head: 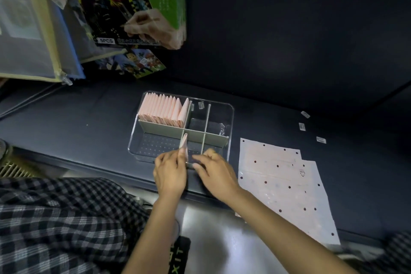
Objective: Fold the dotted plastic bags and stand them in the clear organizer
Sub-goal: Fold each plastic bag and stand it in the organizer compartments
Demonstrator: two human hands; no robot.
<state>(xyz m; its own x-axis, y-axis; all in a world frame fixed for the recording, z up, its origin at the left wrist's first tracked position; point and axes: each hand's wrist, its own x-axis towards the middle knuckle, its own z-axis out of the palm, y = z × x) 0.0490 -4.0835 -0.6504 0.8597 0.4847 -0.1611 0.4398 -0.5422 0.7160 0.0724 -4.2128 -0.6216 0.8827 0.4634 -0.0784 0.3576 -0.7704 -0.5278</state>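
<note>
A clear organizer (230, 118) sits in the middle of the frame on a dark worktop (89, 122), its near wall close to the worktop's front edge. Grey dividers (206, 122) split it into compartments. The upper-left compartment is packed with a row of folded pink bags (163, 108) standing upright, edge up; the other compartments show bare floor.

At the near wall, the left hand (170, 172) pinches one folded bag (184, 145) between thumb and fingertips. This bag stands on edge, its long axis running from the lower centre up toward the divider crossing, and it leans against a divider. The right hand (214, 172) lies just right of the bag, fingers curled over the organizer's near rim; whether it grips the rim cannot be told.

At the lower right, just beside the organizer, flat dotted bags (287, 187) lie stacked and overhang the front edge. Three small tabs (302, 127) lie in the open stretch at the right. Boxes and pouches (93, 6) crowd the upper left.
</note>
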